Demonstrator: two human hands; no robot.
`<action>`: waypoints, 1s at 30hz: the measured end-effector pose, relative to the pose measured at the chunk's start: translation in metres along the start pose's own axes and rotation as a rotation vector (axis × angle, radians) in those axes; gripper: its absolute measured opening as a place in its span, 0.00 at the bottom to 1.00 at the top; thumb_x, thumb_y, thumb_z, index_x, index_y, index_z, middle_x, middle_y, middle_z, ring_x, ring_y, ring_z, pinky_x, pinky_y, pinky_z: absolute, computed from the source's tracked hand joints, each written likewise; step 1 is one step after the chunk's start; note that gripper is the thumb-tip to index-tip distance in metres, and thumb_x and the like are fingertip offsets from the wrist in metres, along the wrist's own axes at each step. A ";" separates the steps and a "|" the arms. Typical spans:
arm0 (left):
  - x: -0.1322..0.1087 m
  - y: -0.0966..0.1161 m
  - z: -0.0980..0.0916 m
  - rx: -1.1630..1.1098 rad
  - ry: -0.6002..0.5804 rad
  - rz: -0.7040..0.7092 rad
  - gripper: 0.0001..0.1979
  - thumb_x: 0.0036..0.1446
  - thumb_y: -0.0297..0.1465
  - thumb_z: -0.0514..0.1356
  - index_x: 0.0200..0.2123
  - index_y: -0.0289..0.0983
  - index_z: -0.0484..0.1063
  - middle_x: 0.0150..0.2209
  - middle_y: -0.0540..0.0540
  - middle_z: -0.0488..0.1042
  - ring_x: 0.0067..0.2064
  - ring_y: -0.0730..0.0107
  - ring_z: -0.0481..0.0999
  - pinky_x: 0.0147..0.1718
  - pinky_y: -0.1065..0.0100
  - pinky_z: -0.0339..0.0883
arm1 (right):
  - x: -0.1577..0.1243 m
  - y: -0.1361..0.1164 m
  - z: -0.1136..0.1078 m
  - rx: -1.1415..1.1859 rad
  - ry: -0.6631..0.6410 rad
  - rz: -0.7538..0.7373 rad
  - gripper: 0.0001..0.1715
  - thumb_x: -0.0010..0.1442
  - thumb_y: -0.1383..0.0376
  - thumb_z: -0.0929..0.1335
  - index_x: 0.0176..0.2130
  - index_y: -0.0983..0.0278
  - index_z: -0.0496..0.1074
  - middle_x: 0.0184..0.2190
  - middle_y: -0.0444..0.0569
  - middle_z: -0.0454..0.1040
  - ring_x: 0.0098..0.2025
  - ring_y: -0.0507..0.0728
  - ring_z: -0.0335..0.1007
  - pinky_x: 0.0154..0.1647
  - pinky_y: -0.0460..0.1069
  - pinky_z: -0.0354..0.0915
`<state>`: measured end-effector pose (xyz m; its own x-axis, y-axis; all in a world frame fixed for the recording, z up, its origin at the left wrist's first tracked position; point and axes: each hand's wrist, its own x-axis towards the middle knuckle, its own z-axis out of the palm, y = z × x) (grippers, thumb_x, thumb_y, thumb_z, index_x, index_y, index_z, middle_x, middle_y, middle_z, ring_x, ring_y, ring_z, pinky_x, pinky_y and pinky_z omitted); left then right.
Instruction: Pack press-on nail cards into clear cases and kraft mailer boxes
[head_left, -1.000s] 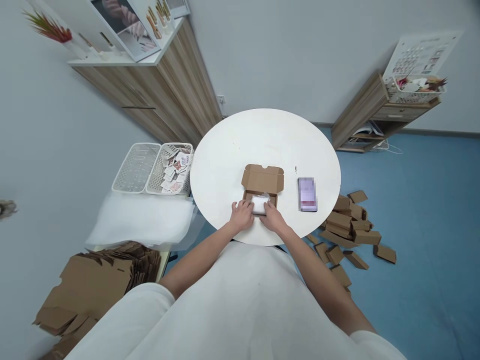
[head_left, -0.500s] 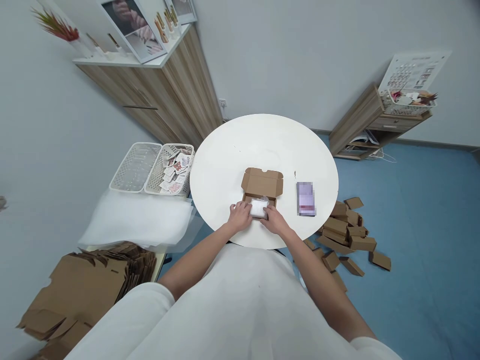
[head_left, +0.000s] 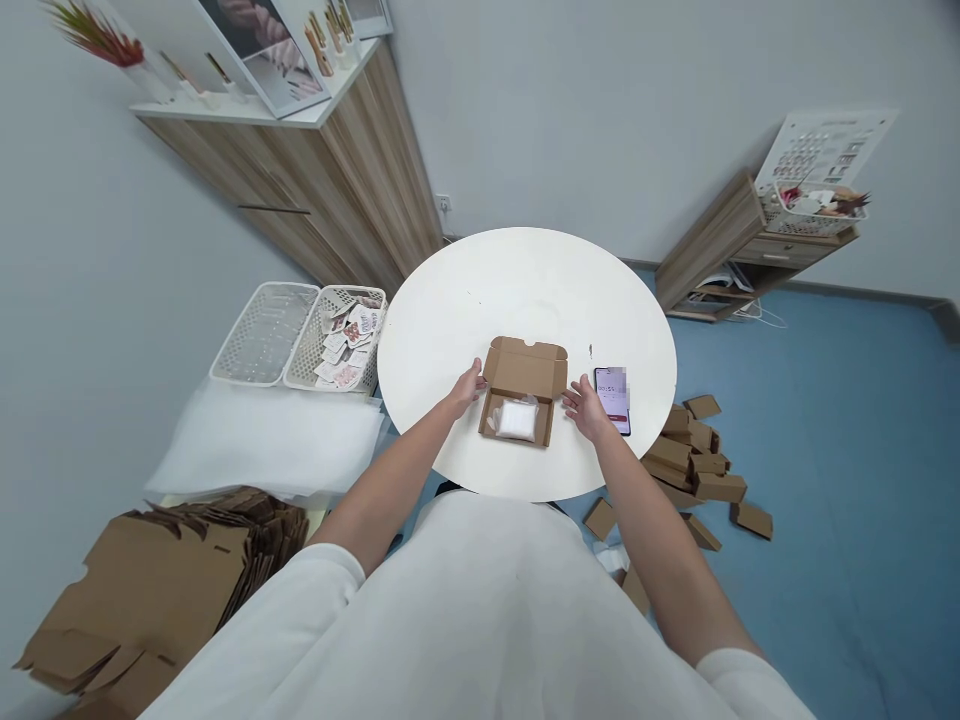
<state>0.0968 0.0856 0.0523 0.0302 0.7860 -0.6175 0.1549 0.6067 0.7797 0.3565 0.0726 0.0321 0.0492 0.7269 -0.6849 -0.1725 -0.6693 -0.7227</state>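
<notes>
An open cardboard box (head_left: 527, 368) lies on the round white table (head_left: 525, 280), its lid folded back toward the far side. Inside the box rests a small white wrapped packet (head_left: 517, 419) with clear, crinkled plastic around it. My left hand (head_left: 468, 387) is at the left of the lid, fingers stretched out and holding nothing. On the other side, my right hand (head_left: 585, 407) is open too, between the box and a phone (head_left: 613, 400) with a lit purple screen. Whether the fingertips touch the lid's side flaps is hard to make out.
Left of the table stand a white basket of small packets (head_left: 341, 345) and a basket of clear items (head_left: 266, 335). Nearer are translucent sheets (head_left: 262, 440) and stacked flat cardboard (head_left: 157, 580). Several small closed boxes (head_left: 686, 460) lie on the blue floor at right.
Both hands have let go of the white packet and moved apart, up to either side of the lid. The packet now lies in the box.
</notes>
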 end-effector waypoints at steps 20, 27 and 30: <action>-0.022 -0.011 -0.005 0.079 -0.226 0.095 0.39 0.53 0.55 0.27 0.57 0.44 0.57 0.54 0.46 0.62 0.54 0.60 0.60 0.49 0.58 0.55 | -0.023 0.006 0.002 -0.200 -0.184 -0.248 0.38 0.54 0.39 0.48 0.52 0.51 0.64 0.44 0.44 0.66 0.41 0.56 0.61 0.42 0.51 0.59; -0.034 -0.021 -0.012 0.058 -0.322 0.062 0.37 0.53 0.54 0.24 0.61 0.47 0.46 0.53 0.45 0.64 0.55 0.60 0.61 0.50 0.57 0.53 | -0.031 0.019 -0.008 -0.213 -0.238 -0.220 0.39 0.54 0.39 0.46 0.53 0.50 0.62 0.43 0.46 0.67 0.43 0.57 0.64 0.42 0.52 0.60; -0.040 -0.024 -0.014 0.098 -0.326 0.066 0.37 0.53 0.54 0.25 0.59 0.49 0.52 0.55 0.47 0.62 0.56 0.60 0.59 0.51 0.57 0.53 | -0.035 0.023 -0.014 -0.262 -0.267 -0.211 0.40 0.54 0.39 0.46 0.53 0.51 0.63 0.46 0.47 0.66 0.48 0.58 0.62 0.46 0.53 0.59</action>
<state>0.0778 0.0414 0.0598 0.3547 0.7341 -0.5791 0.2358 0.5291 0.8152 0.3649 0.0298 0.0385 -0.2055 0.8432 -0.4967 0.0712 -0.4933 -0.8669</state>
